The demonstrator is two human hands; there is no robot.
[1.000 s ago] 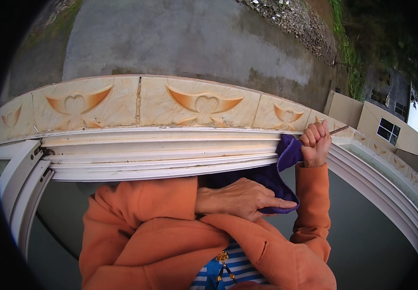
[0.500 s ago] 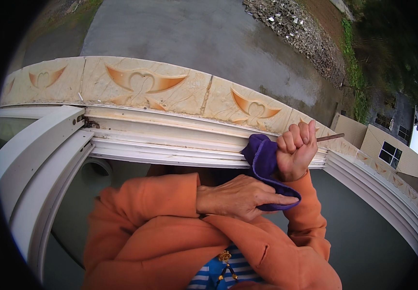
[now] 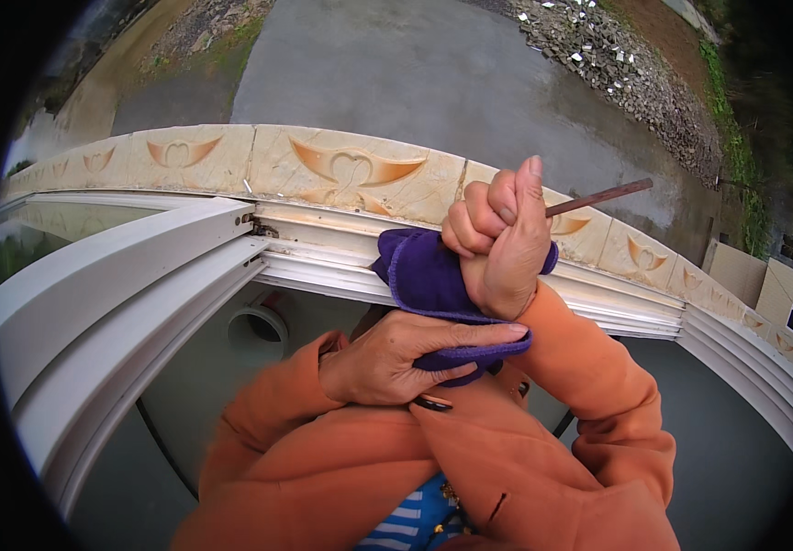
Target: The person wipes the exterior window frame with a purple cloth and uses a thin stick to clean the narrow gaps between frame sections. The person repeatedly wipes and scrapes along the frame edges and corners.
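Purple fleecy cloth (image 3: pixel 429 275), stitched edge, bunched over white window track (image 3: pixel 323 266). Right hand (image 3: pixel 499 241) fisted tight around thin brown rod (image 3: pixel 598 196) and cloth; left hand (image 3: pixel 396 358) pinches cloth's lower fold.

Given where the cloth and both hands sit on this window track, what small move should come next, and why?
Probably press the rod-wrapped end of the purple cloth down into the white window track. The right hand grips a thin brown rod with the cloth around it over the track, while the left hand pinches the loose end.
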